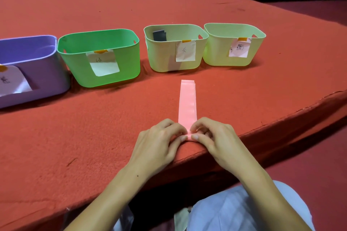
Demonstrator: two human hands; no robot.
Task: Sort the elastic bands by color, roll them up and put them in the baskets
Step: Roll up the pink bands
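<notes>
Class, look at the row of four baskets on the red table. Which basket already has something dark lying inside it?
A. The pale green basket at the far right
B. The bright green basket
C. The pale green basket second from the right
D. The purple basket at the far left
C: a dark grey band shows against the back wall of the pale green basket second from the right; no such item shows in the other baskets.

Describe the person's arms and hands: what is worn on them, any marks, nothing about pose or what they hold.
Both forearms are bare as far as the frame shows; no sleeves, gloves, watch, bracelet or rings are visible. The left hand and right hand have short, plain fingernails with no coloured polish. The left forearm carries one small dark spot. Light bluish clothing shows below, on the lap.
</notes>
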